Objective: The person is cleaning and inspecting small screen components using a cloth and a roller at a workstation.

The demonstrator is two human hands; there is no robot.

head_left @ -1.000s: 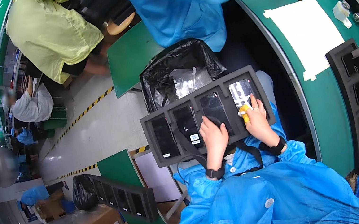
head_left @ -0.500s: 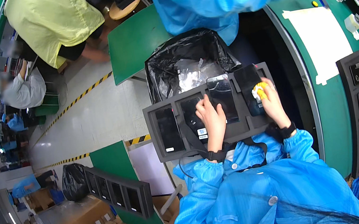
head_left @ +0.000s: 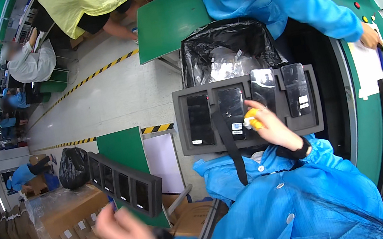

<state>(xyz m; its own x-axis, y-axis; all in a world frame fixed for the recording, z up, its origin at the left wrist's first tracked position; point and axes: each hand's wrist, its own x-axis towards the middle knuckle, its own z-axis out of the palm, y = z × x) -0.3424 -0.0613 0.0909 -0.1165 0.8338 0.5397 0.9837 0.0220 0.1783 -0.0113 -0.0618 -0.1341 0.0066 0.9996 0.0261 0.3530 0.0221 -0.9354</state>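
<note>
because the slots of the dark foam tray (head_left: 305, 125) have raised walls between them, the phones stay apart and side by side. the leftmost phone (head_left: 200, 119) and the phone next to it (head_left: 232, 104) lie within their slots, screens up, white labels toward the near end, likely so that each can be read from the person's side. the third phone (head_left: 264, 90) and the rightmost phone (head_left: 296, 85) ride past the tray's far edge, so they do not appear fully seated. the right hand (head_left: 276, 127) is over the tray's middle, index finger stretched between the second and third phones, thumb side bent around something yellow and white (head_left: 252, 121); whether that is pinched or worn on the fingers cannot be told, nor whether the finger touches a phone. the left hand (head_left: 132, 235) is blurred at the near left, fingers spread with nothing visible in them, nearest to a second tray (head_left: 156, 197) of phones. a black strap (head_left: 231, 148) hangs across the second phone's left side. just beyond the tray, a bag-lined bin (head_left: 266, 32) holds clear scraps (head_left: 230, 64), presumably set close for easy reach.
</note>
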